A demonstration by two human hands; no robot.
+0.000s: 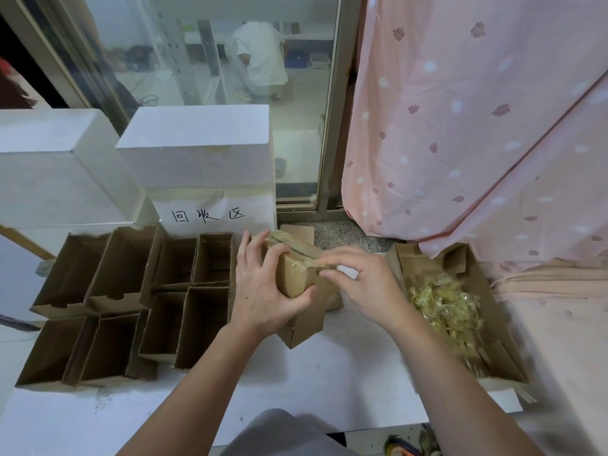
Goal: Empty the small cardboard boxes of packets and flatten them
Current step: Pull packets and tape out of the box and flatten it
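**Hands on a taped box, tape pinched at the corner**

Left hand (263, 287) grips a small sealed cardboard box (296, 271), fingers curled over its top and thumb under the near end, holding it above the white desk (345, 373). Right hand (358, 281) pinches the tape strip (324, 264) at the box's right edge. Left of them, open empty boxes (131, 301) stand in rows. To the right, an open carton (500, 340) holds yellow packets (444, 307). Behind, a white block carries a handwritten label (209, 214).

One head-worn camera looks steeply down, close over the table (345, 366).
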